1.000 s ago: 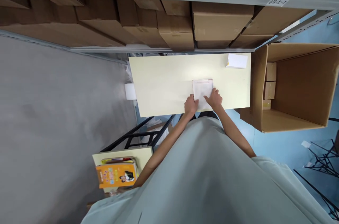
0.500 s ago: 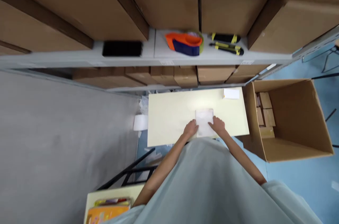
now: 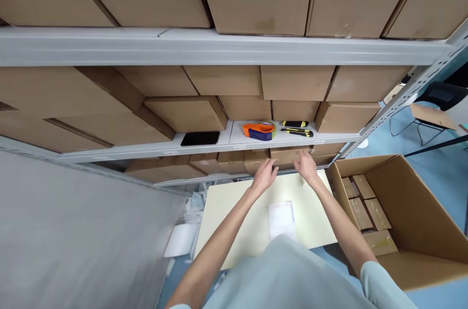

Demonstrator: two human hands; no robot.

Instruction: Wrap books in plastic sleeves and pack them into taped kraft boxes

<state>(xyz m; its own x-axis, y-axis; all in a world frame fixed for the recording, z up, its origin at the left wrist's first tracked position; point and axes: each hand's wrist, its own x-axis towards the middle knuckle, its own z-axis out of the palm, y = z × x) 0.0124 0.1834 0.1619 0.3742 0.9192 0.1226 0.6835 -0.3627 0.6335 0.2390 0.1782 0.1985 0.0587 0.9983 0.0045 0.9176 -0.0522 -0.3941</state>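
Both of my hands are raised in front of the lower shelf, above the far side of a cream table (image 3: 234, 211). My left hand (image 3: 263, 177) has its fingers loosely curled and apart, with nothing seen in it. A short gap separates it from my right hand (image 3: 306, 168), whose fingers reach forward, also with nothing visible in them. A flat white packet (image 3: 281, 218) lies on the table below and between my forearms. Just above my hands, an orange and blue tape dispenser (image 3: 259, 131) and two black and yellow cutters (image 3: 297, 128) rest on the shelf.
A black phone (image 3: 200, 138) lies on the same shelf (image 3: 234, 145), before rows of cardboard boxes (image 3: 224, 80). To the right stands a large open carton (image 3: 420, 216) holding several small boxes (image 3: 376, 214). A grey wall (image 3: 80, 231) runs along the left.
Both hands have left the white packet and moved up and forward toward the shelf. The packet stays on the table. My view has tilted up, showing more shelving.
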